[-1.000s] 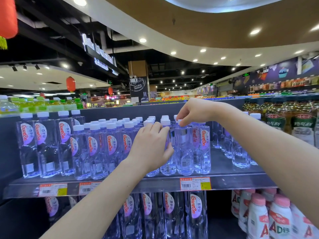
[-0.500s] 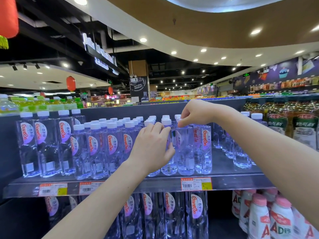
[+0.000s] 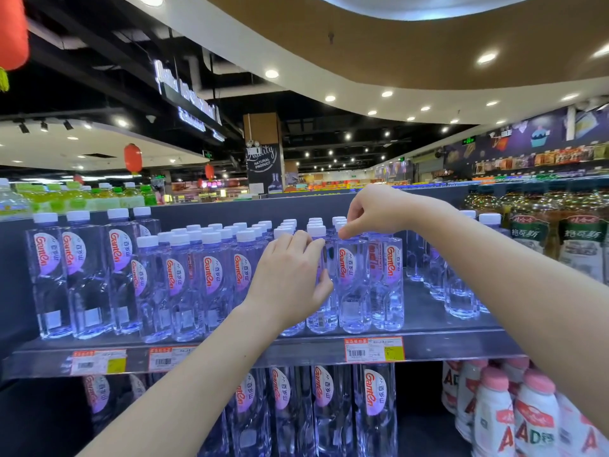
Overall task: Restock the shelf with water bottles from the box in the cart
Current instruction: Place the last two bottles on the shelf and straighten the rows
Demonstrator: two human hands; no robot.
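Observation:
Rows of clear water bottles with white caps and red-lettered labels stand on the grey shelf [image 3: 296, 352]. My left hand [image 3: 290, 275] is wrapped around the body of one front-row bottle [image 3: 321, 313], hiding most of it. My right hand [image 3: 372, 209] pinches the cap of the neighbouring front-row bottle [image 3: 352, 285], which stands upright with its label facing me. Another bottle [image 3: 389, 285] stands just to its right. The cart and the box are out of view.
Right of these bottles there is a gap of bare shelf [image 3: 418, 311], then more water bottles [image 3: 461, 291]. Tea bottles [image 3: 580, 245] stand at the far right. Below are larger water bottles [image 3: 375, 404] and pink-capped milk drinks [image 3: 530, 420].
The bottle under my right hand has turned on the spot, so its label now faces front instead of its clear back. Both hands have stayed almost in place.

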